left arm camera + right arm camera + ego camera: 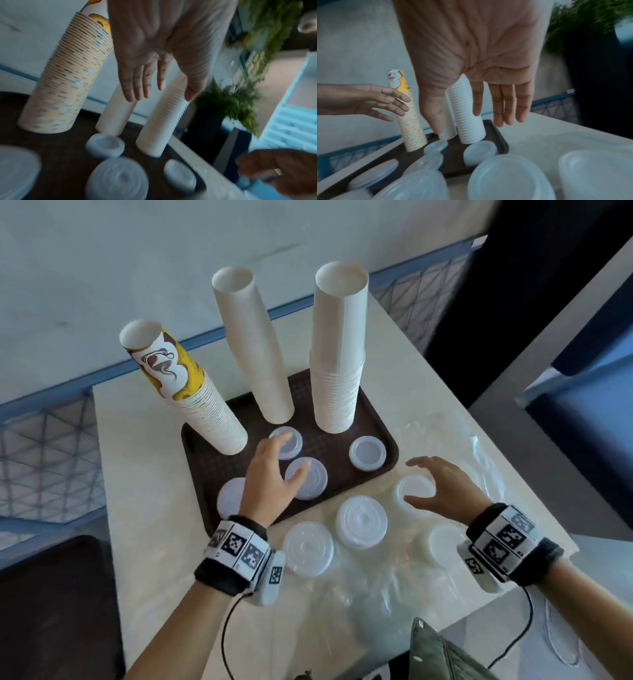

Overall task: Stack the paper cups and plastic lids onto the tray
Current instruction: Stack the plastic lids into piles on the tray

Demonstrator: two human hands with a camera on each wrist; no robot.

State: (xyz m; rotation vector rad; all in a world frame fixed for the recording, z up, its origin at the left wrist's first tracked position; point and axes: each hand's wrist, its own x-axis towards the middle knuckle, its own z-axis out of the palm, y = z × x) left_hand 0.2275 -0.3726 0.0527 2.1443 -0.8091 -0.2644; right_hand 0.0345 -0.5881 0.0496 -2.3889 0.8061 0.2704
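Note:
On the dark brown tray (329, 446) stand three tall cup stacks: a yellow-printed one (191, 395) at the left and two white ones (253, 344) (339, 347). Several short stacks of white plastic lids (367, 453) also sit on the tray. My left hand (289, 455) hovers over two of them with fingers spread and holds nothing. More lid stacks (361, 522) (308, 547) lie on the table by the tray's near edge. My right hand (411, 481) is spread open over another lid stack (414, 491) on the table. The wrist views show both palms (159, 92) (471, 121) empty.
Crumpled clear plastic wrap (394, 583) covers the table's near right part, with one more lid stack (442, 542) on it. A blue mesh railing (51, 440) runs behind the table. A green cloth object (442, 652) lies at the near edge. A potted plant (228, 102) stands beyond the table.

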